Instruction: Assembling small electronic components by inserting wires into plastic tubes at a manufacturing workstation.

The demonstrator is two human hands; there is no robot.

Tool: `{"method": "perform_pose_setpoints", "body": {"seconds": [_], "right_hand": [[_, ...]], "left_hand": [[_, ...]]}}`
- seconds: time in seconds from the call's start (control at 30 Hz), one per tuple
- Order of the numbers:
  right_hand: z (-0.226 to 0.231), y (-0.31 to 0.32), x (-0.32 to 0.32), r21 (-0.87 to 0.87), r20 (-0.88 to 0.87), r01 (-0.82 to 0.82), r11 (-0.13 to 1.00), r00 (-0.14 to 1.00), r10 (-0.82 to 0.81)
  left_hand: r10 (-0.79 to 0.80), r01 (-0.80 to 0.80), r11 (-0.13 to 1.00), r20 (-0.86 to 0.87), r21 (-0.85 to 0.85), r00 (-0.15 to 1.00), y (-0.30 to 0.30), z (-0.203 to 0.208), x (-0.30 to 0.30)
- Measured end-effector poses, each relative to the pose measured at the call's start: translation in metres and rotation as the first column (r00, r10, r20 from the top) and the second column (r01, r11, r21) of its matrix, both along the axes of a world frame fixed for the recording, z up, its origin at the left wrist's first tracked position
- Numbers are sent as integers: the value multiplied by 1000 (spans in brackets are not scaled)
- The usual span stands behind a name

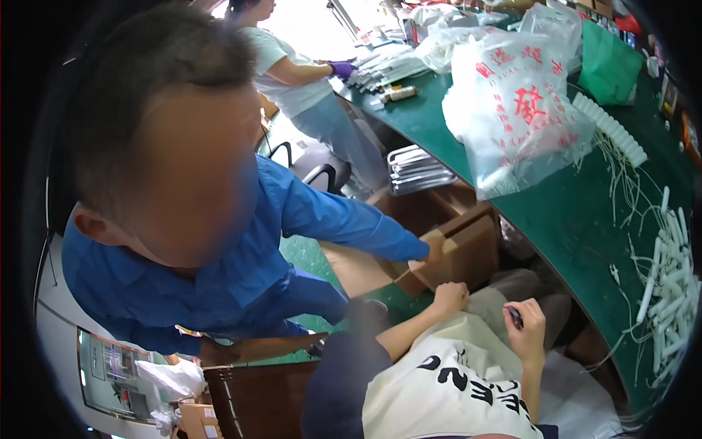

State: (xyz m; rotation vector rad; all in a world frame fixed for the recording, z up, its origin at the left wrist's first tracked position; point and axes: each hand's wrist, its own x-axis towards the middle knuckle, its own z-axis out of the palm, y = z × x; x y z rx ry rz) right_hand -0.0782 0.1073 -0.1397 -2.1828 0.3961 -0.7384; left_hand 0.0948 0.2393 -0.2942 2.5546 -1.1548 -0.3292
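Note:
My left hand [451,297] rests over my lap with its fingers curled closed; whatever is inside them, if anything, is hidden. Held up over my lap on the right, my right hand [528,329] is closed around a small dark object [515,317], too small to tell its kind. Just beyond my left hand stands an open cardboard box [468,252]. A co-worker in blue [219,293] bends in from the left, one hand [436,247] on the box's edge.
A green table [541,234] curves along my right. On it lie white tubes with cables [669,293], a row of white cylinders [610,128] and a printed plastic bag [519,110]. Farther back, another person [300,88] in purple gloves handles thin strips [387,64]. Metal tubes [417,170] lie past the box.

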Motion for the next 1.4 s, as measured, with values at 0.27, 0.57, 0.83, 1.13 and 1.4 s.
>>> {"method": "perform_pose_setpoints", "body": {"seconds": [0.27,0.57,0.83,1.13,1.4], "right_hand": [[-20,0,-22,-12,-48,80,997,996,-81],[-65,-6,-54,-23,-144,308,951,940,-308],[-79,-9,-52,-11,-189,370,929,911,-366],[-80,-13,-39,9,-279,401,916,881,-383],[-74,-13,-28,14,-285,376,927,890,-357]], "left_hand": [[84,-84,996,56,8,995,9,-10,8],[-195,128,950,222,285,955,-29,-33,62],[-182,28,919,359,393,915,-74,-37,132],[-115,-24,947,410,319,905,-66,-97,137],[-247,133,956,474,261,845,-53,-81,134]]}}
